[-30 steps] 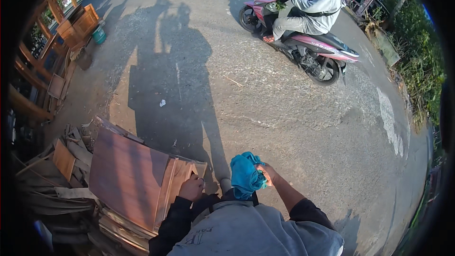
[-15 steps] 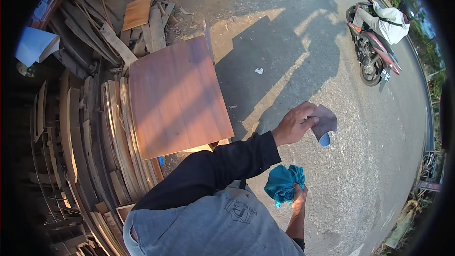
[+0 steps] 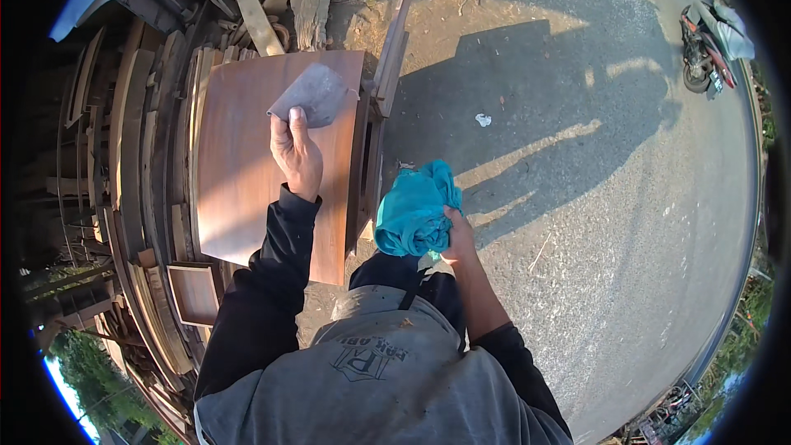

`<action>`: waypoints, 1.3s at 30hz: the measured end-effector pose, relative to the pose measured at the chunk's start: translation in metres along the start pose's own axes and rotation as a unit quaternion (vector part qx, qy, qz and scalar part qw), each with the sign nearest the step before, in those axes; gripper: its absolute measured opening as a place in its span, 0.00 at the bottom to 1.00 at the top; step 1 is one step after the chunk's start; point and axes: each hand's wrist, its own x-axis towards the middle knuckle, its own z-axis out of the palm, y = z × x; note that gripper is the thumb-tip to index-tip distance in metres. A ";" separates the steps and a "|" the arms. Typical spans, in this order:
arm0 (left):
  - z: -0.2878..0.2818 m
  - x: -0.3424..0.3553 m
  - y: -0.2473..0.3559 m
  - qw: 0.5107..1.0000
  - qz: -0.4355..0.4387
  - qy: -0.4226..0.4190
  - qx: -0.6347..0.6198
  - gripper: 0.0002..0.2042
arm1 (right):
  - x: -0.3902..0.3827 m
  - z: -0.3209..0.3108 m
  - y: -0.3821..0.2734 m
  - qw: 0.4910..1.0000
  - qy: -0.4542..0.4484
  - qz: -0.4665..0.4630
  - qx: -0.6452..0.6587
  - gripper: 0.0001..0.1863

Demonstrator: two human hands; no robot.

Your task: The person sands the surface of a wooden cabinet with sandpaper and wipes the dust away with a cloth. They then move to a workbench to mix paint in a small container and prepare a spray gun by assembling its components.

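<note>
Between the thumb and fingers of my left hand point(image 3: 297, 154) is a limp grey sheet of sandpaper point(image 3: 311, 97), bent at its edges. It hovers over a smooth brown wooden cabinet point(image 3: 235, 144), whose broad flat top lies partly in sun and partly in shade; whether the sheet touches that top I cannot tell. My right hand point(image 3: 458, 237) is closed around a bunched teal cloth point(image 3: 416, 210), held in front of my body to the right of the cabinet. The fingers under the cloth are mostly hidden.
Stacked planks point(image 3: 132, 132) stand along the left, with loose boards point(image 3: 309, 8) beyond the cabinet. A small shallow wooden tray point(image 3: 195, 295) rests near the stack. On the paved ground to the right lies a white scrap point(image 3: 483, 119). A motorcycle point(image 3: 704, 53) is at the far right.
My left hand has swung left from over the pavement to above the cabinet with the sandpaper. My right hand has brought the cloth up and left. The motorcycle appears farther off, and my view has turned.
</note>
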 end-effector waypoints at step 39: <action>0.260 0.325 -0.363 0.748 0.055 -0.247 0.613 0.21 | 0.354 0.074 -0.088 0.969 0.029 0.036 0.241 0.19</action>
